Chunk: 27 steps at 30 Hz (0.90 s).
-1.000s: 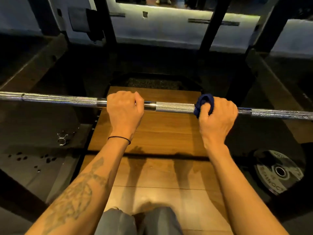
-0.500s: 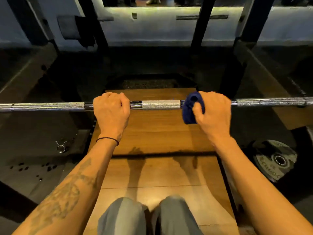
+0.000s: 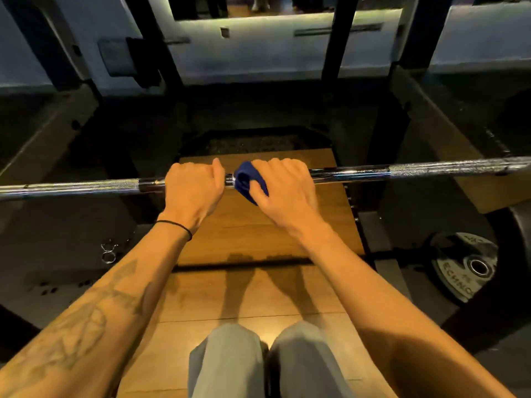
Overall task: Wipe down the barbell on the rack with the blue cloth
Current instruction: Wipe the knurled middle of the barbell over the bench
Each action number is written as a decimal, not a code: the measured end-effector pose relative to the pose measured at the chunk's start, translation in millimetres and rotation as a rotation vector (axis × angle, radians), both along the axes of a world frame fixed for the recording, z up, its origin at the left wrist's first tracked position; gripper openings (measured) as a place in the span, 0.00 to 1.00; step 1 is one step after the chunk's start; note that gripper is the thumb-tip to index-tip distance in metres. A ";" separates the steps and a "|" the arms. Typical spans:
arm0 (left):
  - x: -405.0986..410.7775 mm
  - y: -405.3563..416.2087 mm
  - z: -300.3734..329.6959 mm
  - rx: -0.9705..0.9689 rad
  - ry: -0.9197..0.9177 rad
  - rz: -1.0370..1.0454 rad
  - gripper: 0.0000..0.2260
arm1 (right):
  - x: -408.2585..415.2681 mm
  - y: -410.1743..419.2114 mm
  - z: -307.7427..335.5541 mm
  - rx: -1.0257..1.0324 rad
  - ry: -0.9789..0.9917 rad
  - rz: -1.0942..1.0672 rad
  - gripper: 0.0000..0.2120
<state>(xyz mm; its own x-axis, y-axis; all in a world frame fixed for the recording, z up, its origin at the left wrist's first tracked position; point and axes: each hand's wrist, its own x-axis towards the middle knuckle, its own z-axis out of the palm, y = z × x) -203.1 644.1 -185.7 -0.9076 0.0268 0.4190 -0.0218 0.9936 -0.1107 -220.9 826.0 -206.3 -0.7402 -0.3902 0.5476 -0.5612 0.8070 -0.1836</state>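
Below me lies a wooden platform (image 3: 253, 242). Above it my left hand (image 3: 192, 191) grips the barbell (image 3: 402, 169) bare, while my right hand (image 3: 287, 191) just beside holds the blue cloth (image 3: 247, 179) wrapped around it.

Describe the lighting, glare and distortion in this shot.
Head view: warm, dim light; bright glare streaks on the knurled steel barbell; arm shadows fall on the wooden platform; wide-angle lens bows the bar; the dark blue cloth looks soft.
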 end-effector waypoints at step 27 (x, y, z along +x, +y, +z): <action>-18.3 56.9 -20.2 0.071 0.167 -0.018 0.22 | -8.0 122.0 -2.4 -0.172 0.071 -0.109 0.12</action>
